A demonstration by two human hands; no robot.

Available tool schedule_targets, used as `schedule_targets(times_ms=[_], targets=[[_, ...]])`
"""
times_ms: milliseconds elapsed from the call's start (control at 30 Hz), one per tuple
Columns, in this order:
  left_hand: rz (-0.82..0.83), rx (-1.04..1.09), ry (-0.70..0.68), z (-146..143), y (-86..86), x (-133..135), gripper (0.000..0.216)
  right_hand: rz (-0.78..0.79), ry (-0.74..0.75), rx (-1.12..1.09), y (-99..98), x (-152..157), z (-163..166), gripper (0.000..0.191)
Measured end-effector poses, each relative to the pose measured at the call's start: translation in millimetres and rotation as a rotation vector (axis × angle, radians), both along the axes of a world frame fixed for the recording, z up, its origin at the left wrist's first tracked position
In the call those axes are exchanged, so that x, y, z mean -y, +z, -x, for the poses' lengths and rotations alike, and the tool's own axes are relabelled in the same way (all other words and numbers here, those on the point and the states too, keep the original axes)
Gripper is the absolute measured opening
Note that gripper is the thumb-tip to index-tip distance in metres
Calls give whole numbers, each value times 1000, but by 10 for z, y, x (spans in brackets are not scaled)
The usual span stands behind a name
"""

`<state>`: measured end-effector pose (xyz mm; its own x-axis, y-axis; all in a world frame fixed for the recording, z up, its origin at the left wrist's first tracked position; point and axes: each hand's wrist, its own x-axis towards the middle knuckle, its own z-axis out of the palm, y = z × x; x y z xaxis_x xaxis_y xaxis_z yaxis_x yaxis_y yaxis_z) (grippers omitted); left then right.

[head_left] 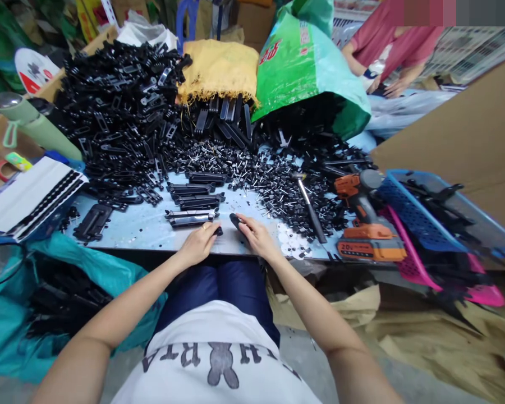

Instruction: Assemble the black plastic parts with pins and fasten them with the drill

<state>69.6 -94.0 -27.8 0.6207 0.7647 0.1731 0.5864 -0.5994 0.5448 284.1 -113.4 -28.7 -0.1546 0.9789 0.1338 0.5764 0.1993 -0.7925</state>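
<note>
Black plastic piece pinched in right hand; left hand seemingly curled onto another small part.

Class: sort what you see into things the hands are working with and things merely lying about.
In hand: left hand; right hand; small black part; assembled black pieces.
Lying about: orange drill; green bottle; yellow sack; blue basket.

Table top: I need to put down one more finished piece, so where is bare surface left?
One bare patch lies on the table, bordered by the flat black bracket, the stacked black bars and the left hand. Behind is the crowded black parts pile; right of the right hand, small pegs, hammer and drill.
</note>
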Motion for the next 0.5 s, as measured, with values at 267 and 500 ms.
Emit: schedule_targets(times_ms=[267, 500], targets=[[53, 488, 196, -246, 93, 113, 38, 260, -30, -507, -30, 100, 189, 54], [-116, 525, 269, -422, 187, 196, 30, -111, -19, -304, 62, 195, 191, 47]])
